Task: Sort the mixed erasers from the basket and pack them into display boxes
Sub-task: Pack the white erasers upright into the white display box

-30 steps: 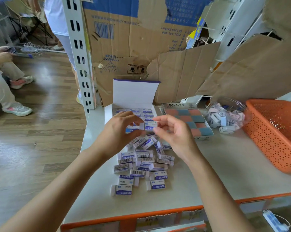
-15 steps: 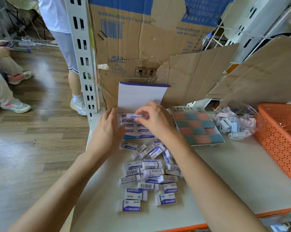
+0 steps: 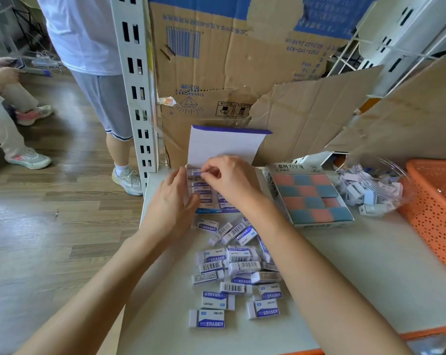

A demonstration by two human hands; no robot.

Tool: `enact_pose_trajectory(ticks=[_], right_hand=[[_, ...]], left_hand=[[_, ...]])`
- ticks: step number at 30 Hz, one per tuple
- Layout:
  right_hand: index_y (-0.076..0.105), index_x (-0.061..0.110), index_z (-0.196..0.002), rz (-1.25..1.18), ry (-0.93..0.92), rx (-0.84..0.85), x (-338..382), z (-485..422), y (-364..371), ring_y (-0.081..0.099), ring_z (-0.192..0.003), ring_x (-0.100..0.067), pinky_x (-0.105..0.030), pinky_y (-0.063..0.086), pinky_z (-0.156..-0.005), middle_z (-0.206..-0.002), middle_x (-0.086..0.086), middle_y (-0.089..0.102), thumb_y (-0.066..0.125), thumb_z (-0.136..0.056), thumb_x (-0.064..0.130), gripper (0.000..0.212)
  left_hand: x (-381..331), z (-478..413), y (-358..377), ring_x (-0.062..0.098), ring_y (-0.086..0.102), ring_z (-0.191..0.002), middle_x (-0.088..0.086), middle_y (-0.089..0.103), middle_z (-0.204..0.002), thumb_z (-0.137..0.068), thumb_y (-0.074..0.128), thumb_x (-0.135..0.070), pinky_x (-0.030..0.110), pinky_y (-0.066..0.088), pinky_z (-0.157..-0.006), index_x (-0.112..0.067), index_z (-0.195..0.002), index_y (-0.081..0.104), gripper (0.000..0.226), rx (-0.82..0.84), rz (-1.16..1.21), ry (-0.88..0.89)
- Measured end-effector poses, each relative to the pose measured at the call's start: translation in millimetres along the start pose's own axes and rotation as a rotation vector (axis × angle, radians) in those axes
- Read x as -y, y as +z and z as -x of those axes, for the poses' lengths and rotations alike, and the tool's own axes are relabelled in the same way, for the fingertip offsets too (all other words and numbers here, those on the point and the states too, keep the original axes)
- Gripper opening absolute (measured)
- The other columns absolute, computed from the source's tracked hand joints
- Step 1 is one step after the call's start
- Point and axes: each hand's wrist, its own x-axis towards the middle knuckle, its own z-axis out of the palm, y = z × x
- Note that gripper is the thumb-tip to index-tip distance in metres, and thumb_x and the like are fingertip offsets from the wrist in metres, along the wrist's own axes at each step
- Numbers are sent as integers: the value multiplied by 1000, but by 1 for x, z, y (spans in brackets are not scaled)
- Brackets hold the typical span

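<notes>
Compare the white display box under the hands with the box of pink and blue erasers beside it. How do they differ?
The white display box has an upright lid flap; the box of pink and blue erasers shows none. It holds sleeved white erasers; the other, a pink and blue checker pattern. The left hand and right hand work at the white one only. Both sit on the table.

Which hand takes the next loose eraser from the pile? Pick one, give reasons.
Left, probably: the left hand lies open and empty at the display box, near the loose erasers; the right hand pinches an eraser inside it.
</notes>
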Motion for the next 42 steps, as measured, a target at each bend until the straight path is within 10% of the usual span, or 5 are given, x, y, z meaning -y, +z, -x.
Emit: enact_pose_trajectory(ticks=[7, 12, 21, 32, 42], right_hand=[[70, 16, -98, -203, -31, -41, -20, 46, -27, 59, -80, -8, -20, 47, -73, -89, 7, 66, 63, -87, 19, 14], [70, 15, -97, -219, -1, -121, -44, 83, -29, 54, -85, -3, -4, 36, -71, -94, 11, 59, 64, -87, 16, 12], [69, 12, -95, -300, -53, -201, -48, 94, -16, 61, -85, -15, -30, 48, -77, -95, 2, 65, 57, -85, 15, 16], [66, 19, -88, -962, 63, 54, -25, 94, -29, 59, -62, -6, -15, 46, -59, -69, 8, 63, 63, -85, 3, 16], [64, 18, -86, -808, 148, -120, -27, 87, -28, 62, -72, -7, -24, 52, -66, -74, 10, 67, 64, -86, 19, 1]], left_hand=[[-10, 15, -16, 24, 52, -101, 6, 58, -114, -85, 62, -19, 35, 44, -83, -12, -101, 63, 17, -216, -99, 293], [-33, 33, -23, -3, 47, -62, -15, 54, -75, -84, 64, -27, 11, 37, -55, -21, -80, 64, 7, 63, -114, 435], [-35, 46, -16, 3, 55, -70, -15, 60, -80, -85, 61, -36, 13, 45, -63, -26, -96, 61, 15, 215, -206, 336], [-39, 40, -24, 4, 63, -67, -9, 69, -76, -84, 65, -10, 10, 45, -61, -26, -82, 63, 16, 151, 343, 159], [-41, 21, -21, 16, 53, -79, -1, 58, -86, -78, 71, -23, 22, 40, -68, -15, -94, 69, 18, -83, -94, 380]])
